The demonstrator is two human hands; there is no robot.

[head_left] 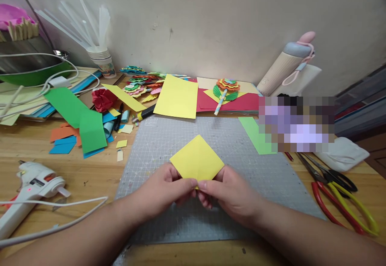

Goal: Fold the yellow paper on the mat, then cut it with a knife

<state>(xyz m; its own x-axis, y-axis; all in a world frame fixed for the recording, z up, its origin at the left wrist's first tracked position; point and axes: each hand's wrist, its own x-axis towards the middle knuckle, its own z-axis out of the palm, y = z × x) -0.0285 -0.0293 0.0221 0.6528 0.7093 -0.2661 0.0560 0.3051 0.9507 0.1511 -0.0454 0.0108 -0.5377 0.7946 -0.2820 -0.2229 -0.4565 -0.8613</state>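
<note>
A small yellow paper square (196,159) lies corner-on over the grey cutting mat (163,145). My left hand (164,189) and my right hand (232,195) meet at its near corner. Both pinch that corner between thumb and fingers, thumbs almost touching. The far part of the square rests flat on the mat. The near tip of the paper is hidden under my thumbs.
A white glue gun (31,187) with its cable lies at the left. Red and yellow scissors (340,189) lie at the right. Coloured paper sheets (177,97), paper flowers (226,89), a cup of sticks (101,58) and a bottle (286,67) crowd the back by the wall.
</note>
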